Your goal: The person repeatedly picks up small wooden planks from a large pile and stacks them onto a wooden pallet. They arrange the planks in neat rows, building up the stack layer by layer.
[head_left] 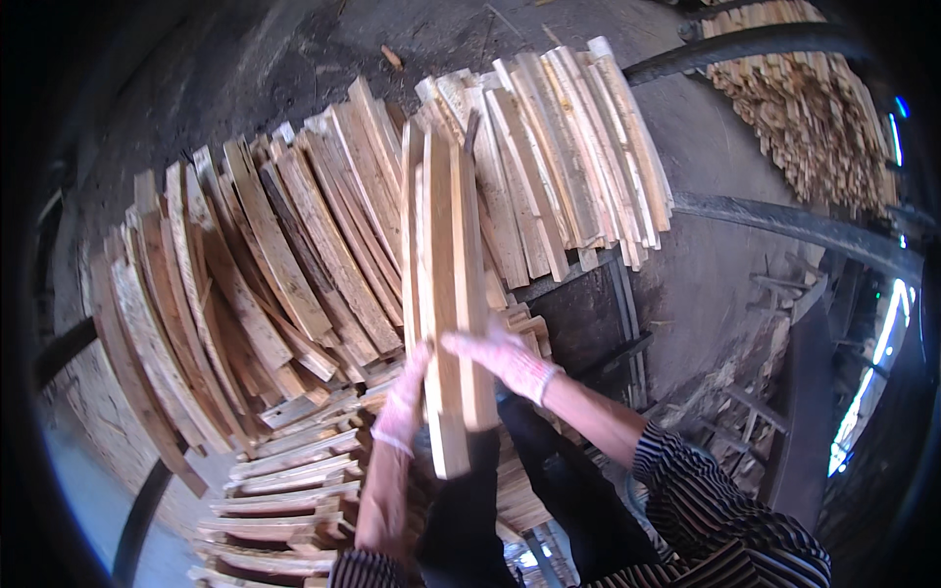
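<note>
A small bundle of long, pale wooden planks [441, 265] points away from me, its near ends uneven and hanging in front of my legs. My left hand [400, 400], in a whitish-pink knit glove, grips the bundle from the left side. From the right, my gloved right hand [505, 363] lies across the bundle, its thumb side over the upper faces and its other fingers partly hidden and slightly blurred. Beyond and to the left of the bundle, a broad row of loose planks [314, 245] rests side by side. More planks [559, 147] continue this row at the far right.
Nearer me on the left is a stack of planks [284, 505] lying crosswise. Dark metal bars [774, 223] reach in from the right. A large pile of cut wood [804, 108] stands at the far right on the dirt floor [696, 304]. Wood scraps [755, 416] lie beside it.
</note>
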Demonstrator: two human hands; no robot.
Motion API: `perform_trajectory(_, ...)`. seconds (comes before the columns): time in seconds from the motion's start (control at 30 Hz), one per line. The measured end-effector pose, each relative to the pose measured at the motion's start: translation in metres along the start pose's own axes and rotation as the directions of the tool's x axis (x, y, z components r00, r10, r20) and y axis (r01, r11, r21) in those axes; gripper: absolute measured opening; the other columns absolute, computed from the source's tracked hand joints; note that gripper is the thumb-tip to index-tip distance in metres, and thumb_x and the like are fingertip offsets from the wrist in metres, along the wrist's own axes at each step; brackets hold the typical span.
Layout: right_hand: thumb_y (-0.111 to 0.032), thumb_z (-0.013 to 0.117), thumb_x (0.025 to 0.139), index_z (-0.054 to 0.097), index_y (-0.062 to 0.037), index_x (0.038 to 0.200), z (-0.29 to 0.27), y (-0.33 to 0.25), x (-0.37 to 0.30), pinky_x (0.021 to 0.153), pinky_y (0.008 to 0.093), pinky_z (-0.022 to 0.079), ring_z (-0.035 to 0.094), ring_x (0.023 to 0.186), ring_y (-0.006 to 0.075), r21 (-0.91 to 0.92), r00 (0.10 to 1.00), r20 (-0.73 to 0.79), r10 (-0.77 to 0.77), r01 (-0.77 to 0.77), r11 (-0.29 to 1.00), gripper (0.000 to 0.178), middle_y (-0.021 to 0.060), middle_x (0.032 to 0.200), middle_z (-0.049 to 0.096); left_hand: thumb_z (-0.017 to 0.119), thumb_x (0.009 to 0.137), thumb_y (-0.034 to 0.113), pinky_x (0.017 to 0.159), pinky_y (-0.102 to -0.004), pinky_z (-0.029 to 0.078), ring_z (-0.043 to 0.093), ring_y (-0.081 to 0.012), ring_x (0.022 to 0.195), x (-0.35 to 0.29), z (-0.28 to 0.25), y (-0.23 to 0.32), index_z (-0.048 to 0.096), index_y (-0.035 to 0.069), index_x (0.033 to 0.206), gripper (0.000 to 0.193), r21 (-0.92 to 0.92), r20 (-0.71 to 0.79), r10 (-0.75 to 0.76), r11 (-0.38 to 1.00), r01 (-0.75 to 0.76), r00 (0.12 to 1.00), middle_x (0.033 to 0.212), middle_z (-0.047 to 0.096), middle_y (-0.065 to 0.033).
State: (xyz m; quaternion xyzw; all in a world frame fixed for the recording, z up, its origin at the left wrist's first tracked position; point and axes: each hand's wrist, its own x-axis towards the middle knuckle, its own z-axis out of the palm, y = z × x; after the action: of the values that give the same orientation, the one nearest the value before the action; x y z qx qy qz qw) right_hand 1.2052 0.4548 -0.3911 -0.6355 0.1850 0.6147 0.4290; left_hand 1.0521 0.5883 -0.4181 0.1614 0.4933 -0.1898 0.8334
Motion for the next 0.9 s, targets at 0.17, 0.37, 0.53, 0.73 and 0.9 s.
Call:
perform_trajectory(0.17, -0.041, 0.082, 0.084, 0.058, 0.0001, 0.133, 0.007, 0.038, -0.056, 0.099, 0.0342, 0.051, 0.062, 0.112, 0.0208, 0.437, 0.994, 0.079, 0.070, -0.098, 0.894, 0.069, 0.0120, 0.122, 0.067, 0.078, 0.084, 0.054, 0.097, -0.0334, 0.051, 0.063, -0.0207, 0.109, -0.094, 0.048, -0.049, 0.047, -0.003, 0.143, 0.087, 0.293, -0.208, 0.149, 0.952, -0.084, 0.967, 0.124, 0.064, -0.0144)
perform_trajectory(0.37, -0.041, 0.081, 0.086, 0.056, -0.0028, 0.137, 0.008, 0.037, -0.137, 0.098, 0.0363, 0.051, 0.062, 0.112, 0.0229, 0.588, 0.987, 0.141, 0.077, -0.146, 0.796, 0.069, 0.0131, 0.126, 0.065, 0.072, 0.079, 0.069, 0.099, -0.0354, 0.046, 0.064, -0.0269, 0.110, -0.156, 0.083, -0.059, 0.052, -0.003, 0.138, 0.096, 0.490, -0.345, 0.144, 0.871, 0.047, 0.927, 0.119, 0.067, -0.0191)
perform_trajectory(0.53, -0.032, 0.070, 0.096, 0.058, -0.0025, 0.136, 0.011, 0.032, -0.240, 0.101, 0.0333, 0.049, 0.061, 0.115, 0.0180, 0.505, 0.973, 0.221, -0.064, -0.058, 0.861, 0.052, 0.0096, 0.130, 0.064, 0.068, 0.082, 0.069, 0.096, -0.0400, 0.049, 0.069, -0.0330, 0.102, -0.268, 0.151, -0.072, 0.052, -0.001, 0.133, 0.088, 0.690, -0.500, 0.281, 0.701, 0.181, 0.820, 0.107, 0.071, -0.0211)
perform_trajectory(0.73, -0.042, 0.088, 0.077, 0.023, -0.0008, 0.156, 0.035, 0.021, -0.377, 0.113, 0.0377, 0.038, 0.046, 0.135, 0.0235, 0.143, 0.919, 0.389, -0.067, 0.012, 0.990, 0.110, 0.0148, 0.145, 0.049, 0.075, 0.090, 0.045, 0.099, -0.0419, 0.053, 0.064, -0.0246, 0.113, -0.346, 0.114, -0.049, 0.044, 0.007, 0.143, 0.072, -0.035, -0.047, 0.206, 0.978, -0.207, 0.978, 0.126, 0.065, -0.0096)
perform_trajectory(0.9, -0.035, 0.089, 0.077, 0.026, 0.0000, 0.153, 0.076, -0.003, -0.372, 0.108, 0.0349, 0.043, 0.052, 0.128, 0.0227, -0.369, 0.964, 0.226, -0.141, 0.218, 0.903, 0.105, 0.0149, 0.140, 0.055, 0.077, 0.088, 0.040, 0.089, -0.0429, 0.059, 0.069, -0.0229, 0.100, -0.350, 0.110, -0.016, 0.063, 0.008, 0.123, 0.049, -0.270, -0.245, 0.359, 0.867, -0.419, 0.901, 0.111, 0.070, -0.0079)
